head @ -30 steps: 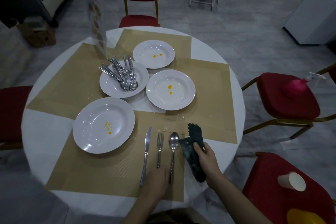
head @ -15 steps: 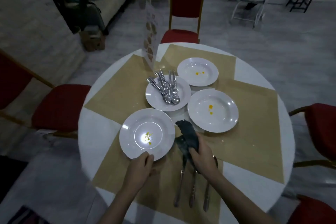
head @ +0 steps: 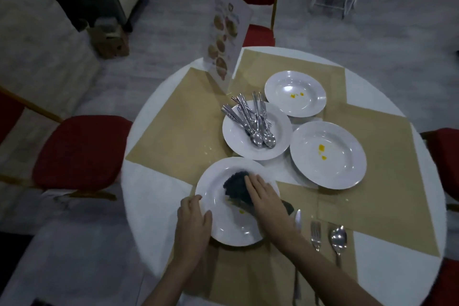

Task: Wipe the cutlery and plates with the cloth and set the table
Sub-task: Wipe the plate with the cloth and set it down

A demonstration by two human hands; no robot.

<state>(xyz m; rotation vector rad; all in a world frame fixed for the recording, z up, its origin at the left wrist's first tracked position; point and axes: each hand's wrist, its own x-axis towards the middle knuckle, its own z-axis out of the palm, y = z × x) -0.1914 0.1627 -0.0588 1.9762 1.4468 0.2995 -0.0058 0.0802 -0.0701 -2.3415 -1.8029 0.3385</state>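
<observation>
A white plate (head: 218, 228) with yellow crumbs lies at the near left of the round table (head: 149, 196). My left hand (head: 192, 218) grips its near rim, thumb over the edge. My right hand (head: 267, 200) presses the dark cloth (head: 236, 185) flat into the plate with straight fingers. To the right of the plate lie a knife (head: 297, 218), a fork (head: 316, 235) and a spoon (head: 337, 240) side by side on a tan placemat. Another plate (head: 236, 141) holds several pieces of cutlery (head: 253, 119). Two further soiled plates, one (head: 347, 171) on the right and one (head: 313, 104) farther back, lie beyond.
A standing menu card (head: 223, 40) rises at the table's far left edge. Red chairs stand on the left (head: 77, 151), at the far side (head: 257, 35) and on the right (head: 444, 156). Tan placemats (head: 178, 131) cover much of the white tablecloth.
My right hand has carried the cloth from beside the cutlery onto the near plate and flattened over it. My left hand has gripped the plate's rim. The view has swung left.
</observation>
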